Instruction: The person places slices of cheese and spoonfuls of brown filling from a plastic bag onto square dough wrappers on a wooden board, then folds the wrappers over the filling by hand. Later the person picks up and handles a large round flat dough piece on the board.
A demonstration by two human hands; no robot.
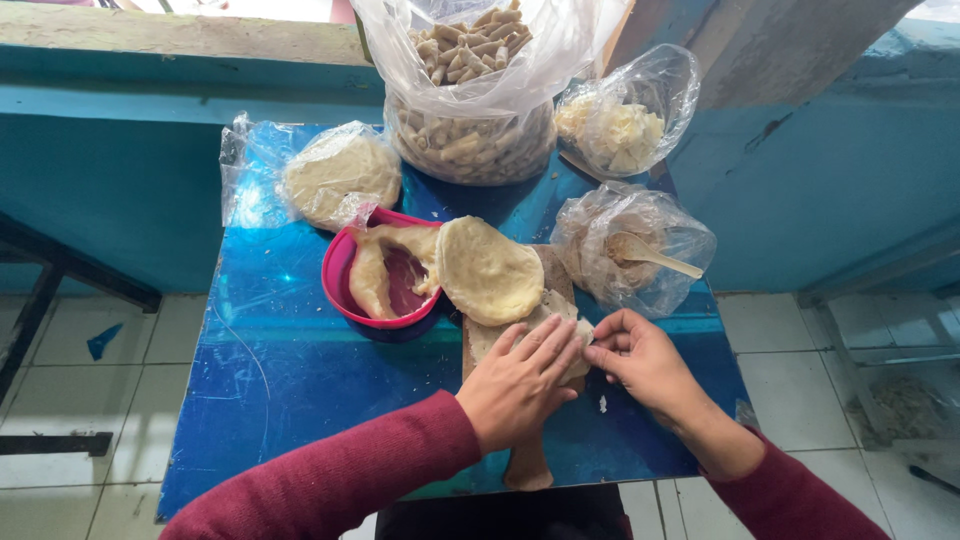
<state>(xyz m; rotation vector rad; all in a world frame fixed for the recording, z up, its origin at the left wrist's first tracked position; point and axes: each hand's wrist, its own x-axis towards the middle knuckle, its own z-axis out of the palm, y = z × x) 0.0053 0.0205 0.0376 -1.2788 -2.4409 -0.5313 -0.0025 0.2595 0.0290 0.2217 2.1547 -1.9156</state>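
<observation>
My left hand (pixel 520 380) lies flat, fingers together, on a pale dough wrapper (pixel 548 312) on a brown wooden board (pixel 528 462). My right hand (pixel 640 355) pinches the wrapper's right edge with its fingertips. A round flat piece of dough (pixel 487 268) lies just beyond, overlapping the board and the rim of a pink bowl (pixel 345 290) that holds stretched dough. Both sleeves are dark red.
All rests on a small blue table (pixel 280 370). At the back stand a large bag of rolled pieces (pixel 470 110), a bag of dough (pixel 335 175), a bag of pale chunks (pixel 625 125) and a bag with a wooden spoon (pixel 650 255). Tiled floor lies around.
</observation>
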